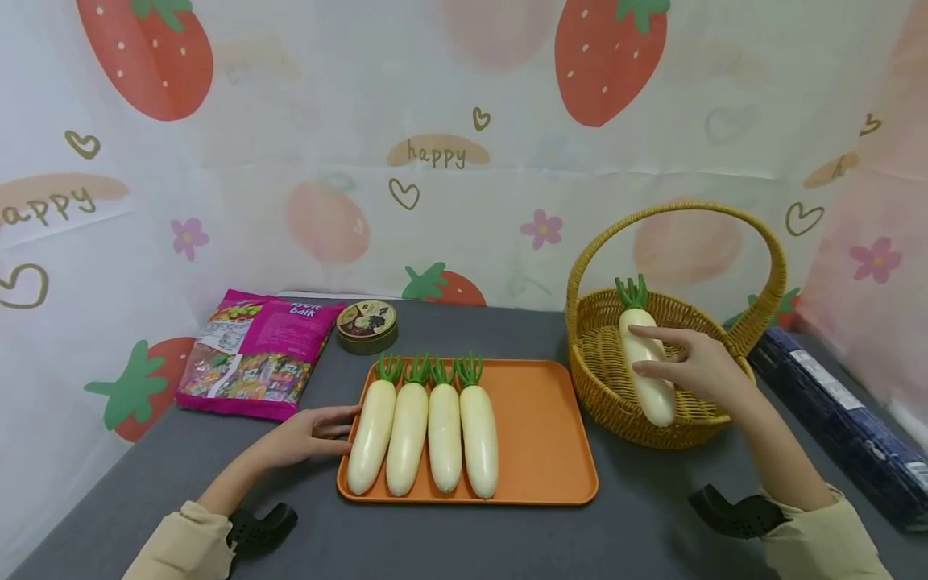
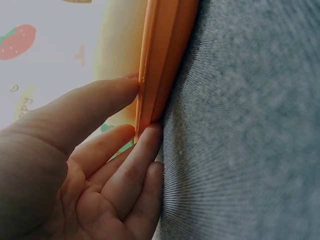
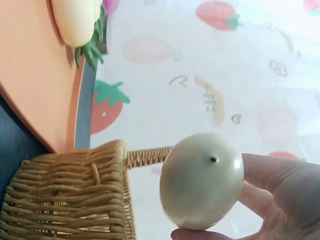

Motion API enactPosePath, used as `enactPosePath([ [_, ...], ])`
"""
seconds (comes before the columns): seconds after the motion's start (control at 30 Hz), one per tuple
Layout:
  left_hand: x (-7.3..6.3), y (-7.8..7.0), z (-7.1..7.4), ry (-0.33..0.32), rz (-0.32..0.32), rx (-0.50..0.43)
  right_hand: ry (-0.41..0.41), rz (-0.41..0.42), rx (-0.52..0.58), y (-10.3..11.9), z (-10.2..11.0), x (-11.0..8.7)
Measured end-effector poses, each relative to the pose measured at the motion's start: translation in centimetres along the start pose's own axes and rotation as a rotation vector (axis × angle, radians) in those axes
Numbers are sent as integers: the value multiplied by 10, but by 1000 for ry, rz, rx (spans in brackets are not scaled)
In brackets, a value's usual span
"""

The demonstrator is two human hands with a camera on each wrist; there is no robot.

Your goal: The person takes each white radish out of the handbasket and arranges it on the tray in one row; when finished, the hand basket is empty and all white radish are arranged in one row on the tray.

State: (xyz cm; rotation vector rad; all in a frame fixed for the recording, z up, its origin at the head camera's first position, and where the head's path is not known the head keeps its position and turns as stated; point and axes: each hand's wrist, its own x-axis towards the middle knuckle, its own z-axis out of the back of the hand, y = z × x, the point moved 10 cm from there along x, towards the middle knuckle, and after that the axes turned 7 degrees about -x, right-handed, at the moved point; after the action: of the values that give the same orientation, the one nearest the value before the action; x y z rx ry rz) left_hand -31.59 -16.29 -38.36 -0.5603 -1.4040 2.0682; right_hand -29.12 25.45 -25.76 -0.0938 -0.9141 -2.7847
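My right hand [image 1: 689, 364] pinches a white radish [image 1: 648, 395] between thumb and fingers, holding it by its sides. This radish is upright with a slight tilt, green stub leaves at the top, over the wicker basket [image 1: 602, 391]. In the right wrist view its rounded lower end [image 3: 200, 182] faces the camera, beside the basket wall. Several more white radishes [image 1: 408, 439] lie side by side on the left part of an orange tray [image 1: 544, 435], leaves toward the back. My left hand [image 1: 310, 437] touches the tray's left rim with thumb and fingertips, its fingers fairly straight.
A pink snack bag [image 1: 254, 354] lies at the back left, beside a round tin [image 1: 366, 326]. The basket's tall handle [image 1: 677, 208] arches above it. A long dark blue package [image 1: 834, 411] lies along the right side. A printed cloth hangs behind the grey table [image 1: 464, 540].
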Motion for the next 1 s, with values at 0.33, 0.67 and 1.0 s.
enactPosePath([
  [0.33,0,2,1,2,2,-1,8,61,10,16,-8,-13],
  [0.67,-1,-1,-1,8,-5,-15,70,133,88,32,-37,-28],
  [1.0,-1,-1,-1,10,-13,-45,154,153,166,36,-73,-15],
])
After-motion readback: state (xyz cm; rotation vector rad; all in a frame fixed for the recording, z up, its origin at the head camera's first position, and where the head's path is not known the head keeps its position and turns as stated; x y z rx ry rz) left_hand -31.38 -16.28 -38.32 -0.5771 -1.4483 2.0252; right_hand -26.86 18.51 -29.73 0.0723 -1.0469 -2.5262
